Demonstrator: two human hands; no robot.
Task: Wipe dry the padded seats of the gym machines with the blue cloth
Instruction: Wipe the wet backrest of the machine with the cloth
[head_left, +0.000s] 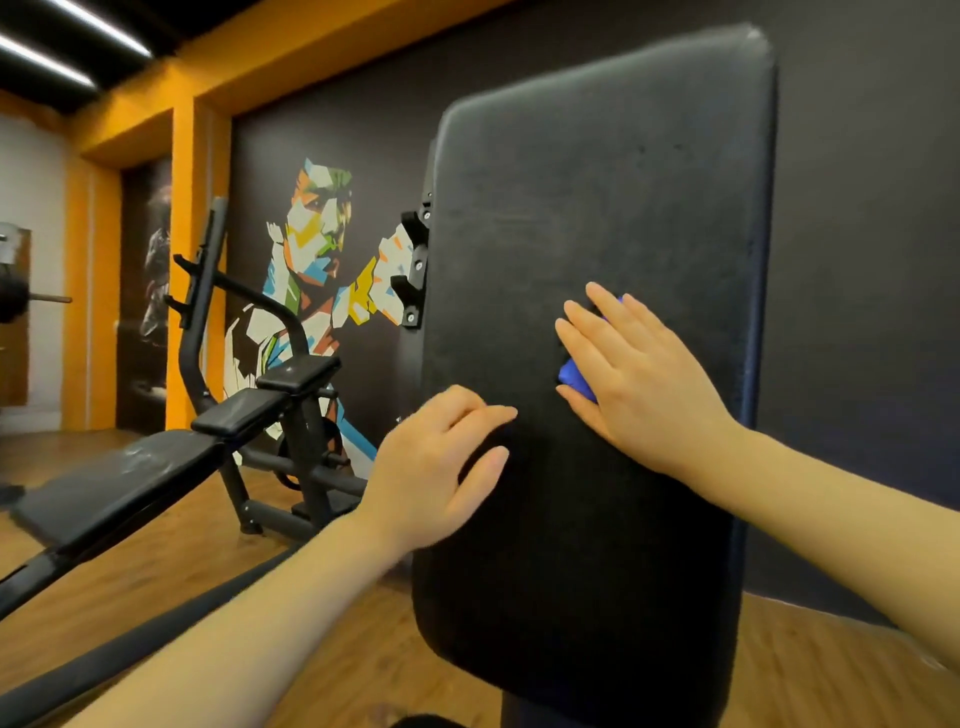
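A tall black padded back rest (597, 208) stands upright in front of me and fills the right half of the head view. My right hand (639, 374) lies flat on the pad with straight fingers and presses the blue cloth (574, 376) against it; only a small blue fold shows under the palm and between the fingers. My left hand (441, 462) rests on the pad's left edge, lower down, its fingers loosely bent and touching the padding. It holds nothing.
A black incline bench (119, 488) with padded seats stands at the left on the wooden floor (171, 566). Behind it is a dark wall with a colourful mural (317, 249). Black brackets (415, 270) jut from the pad's left side. A black bar (130, 644) runs low across the floor.
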